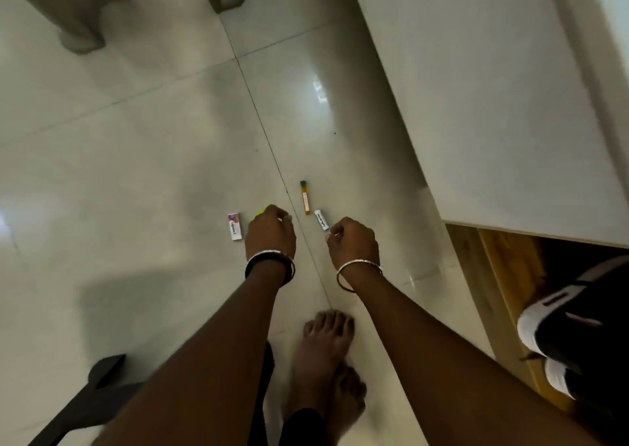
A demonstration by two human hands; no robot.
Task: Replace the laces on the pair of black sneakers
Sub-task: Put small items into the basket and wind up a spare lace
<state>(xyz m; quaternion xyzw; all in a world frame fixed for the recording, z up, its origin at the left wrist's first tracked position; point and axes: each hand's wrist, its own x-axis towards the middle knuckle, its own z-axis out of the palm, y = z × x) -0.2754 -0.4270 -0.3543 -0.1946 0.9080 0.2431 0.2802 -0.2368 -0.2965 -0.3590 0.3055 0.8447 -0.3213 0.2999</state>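
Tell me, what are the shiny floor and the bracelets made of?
Floor: probably glazed ceramic or polished stone tile; it is glossy, mirrors the lights, and thin joint lines cross it.
Bangles: likely metal; silvery, thin, with sparkly glints.

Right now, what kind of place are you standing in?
Probably a room in someone's home. There is a shiny tiled floor, black-and-white sneakers kept on a low wooden shelf under a white top, and the person stands on bare feet.
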